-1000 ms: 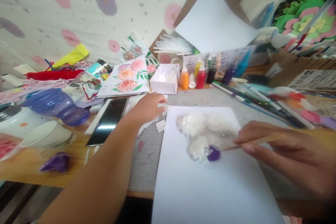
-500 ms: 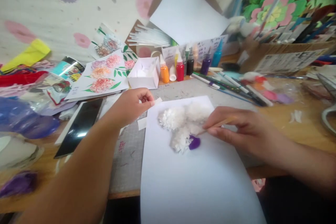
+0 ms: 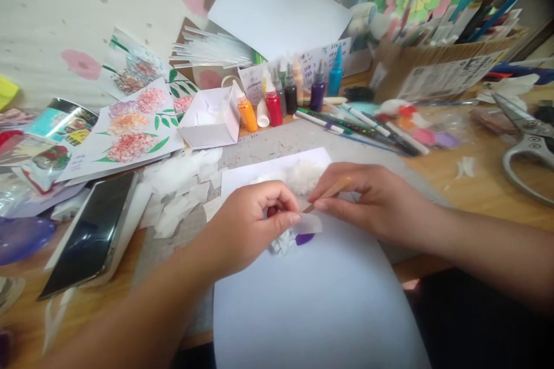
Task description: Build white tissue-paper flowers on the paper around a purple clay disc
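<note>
My left hand (image 3: 264,222) is closed, pinching a small piece of thin white paper (image 3: 312,223) between thumb and fingers. In my right hand (image 3: 355,196) is a thin wooden stick (image 3: 335,189), its tip meeting the paper piece near my left fingertips. Both hands are over a large white sheet (image 3: 303,294). Fluffy white paper clusters (image 3: 305,176) sit on that sheet, partly hidden by my hands. A purple patch (image 3: 304,238) shows just below the paper piece, beside the lowest cluster.
Loose white paper squares (image 3: 182,202) lie on the grey mat left of the sheet, beside a phone (image 3: 93,233). Behind are a white paper box (image 3: 210,118), colour bottles (image 3: 272,104) and pens (image 3: 363,127). Scissors (image 3: 530,150) lie at the right.
My left hand has brought the paper piece rightward from the loose squares to the stick in my right hand. The camera view has shifted right.
</note>
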Demonstrator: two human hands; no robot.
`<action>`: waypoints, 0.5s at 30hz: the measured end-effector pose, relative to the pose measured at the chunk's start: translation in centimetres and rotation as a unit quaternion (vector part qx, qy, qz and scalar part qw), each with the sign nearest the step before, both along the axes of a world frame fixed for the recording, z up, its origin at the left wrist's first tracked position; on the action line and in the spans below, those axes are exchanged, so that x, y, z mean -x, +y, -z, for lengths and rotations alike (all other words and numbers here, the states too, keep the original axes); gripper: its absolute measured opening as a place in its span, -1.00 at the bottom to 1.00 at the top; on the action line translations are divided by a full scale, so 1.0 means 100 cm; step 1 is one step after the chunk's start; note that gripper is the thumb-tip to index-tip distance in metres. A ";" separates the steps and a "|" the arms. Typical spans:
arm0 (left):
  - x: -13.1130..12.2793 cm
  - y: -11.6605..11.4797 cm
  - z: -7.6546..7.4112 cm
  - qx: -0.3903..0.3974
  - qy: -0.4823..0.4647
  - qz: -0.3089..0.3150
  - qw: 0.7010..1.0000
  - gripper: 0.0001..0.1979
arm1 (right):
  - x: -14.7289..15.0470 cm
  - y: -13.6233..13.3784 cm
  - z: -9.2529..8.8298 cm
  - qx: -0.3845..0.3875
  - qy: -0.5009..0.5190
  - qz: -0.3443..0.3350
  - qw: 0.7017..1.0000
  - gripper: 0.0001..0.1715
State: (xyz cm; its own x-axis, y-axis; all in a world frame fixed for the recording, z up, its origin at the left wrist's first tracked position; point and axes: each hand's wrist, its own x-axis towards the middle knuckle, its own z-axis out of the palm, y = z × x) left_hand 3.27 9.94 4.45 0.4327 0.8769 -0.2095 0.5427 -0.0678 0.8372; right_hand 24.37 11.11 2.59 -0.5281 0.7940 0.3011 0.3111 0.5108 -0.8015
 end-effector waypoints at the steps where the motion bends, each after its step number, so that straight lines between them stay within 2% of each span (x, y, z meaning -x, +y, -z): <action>1: 0.000 0.000 0.001 -0.005 0.017 0.003 1.000 -0.91 | 0.000 0.001 0.001 -0.002 0.002 0.002 1.000 -0.84; 7: -0.001 0.000 0.004 -0.090 0.095 0.014 0.991 -0.92 | -0.001 0.000 -0.003 -0.009 0.010 0.024 1.000 -0.86; 11: -0.002 0.002 0.008 -0.131 0.119 0.023 0.984 -0.93 | -0.003 -0.008 -0.014 -0.059 0.062 0.065 0.994 -0.86; 15: -0.002 0.003 0.011 -0.159 0.135 0.020 0.978 -0.93 | -0.001 -0.012 -0.019 -0.105 0.054 0.014 0.993 -0.85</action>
State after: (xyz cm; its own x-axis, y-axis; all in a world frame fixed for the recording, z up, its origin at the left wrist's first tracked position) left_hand 3.51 10.23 3.33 0.4353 0.8993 -0.0410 0.7320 -0.3271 0.5977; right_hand 24.51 9.87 4.50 -0.4623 0.7216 0.5153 0.2455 0.6626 -0.7076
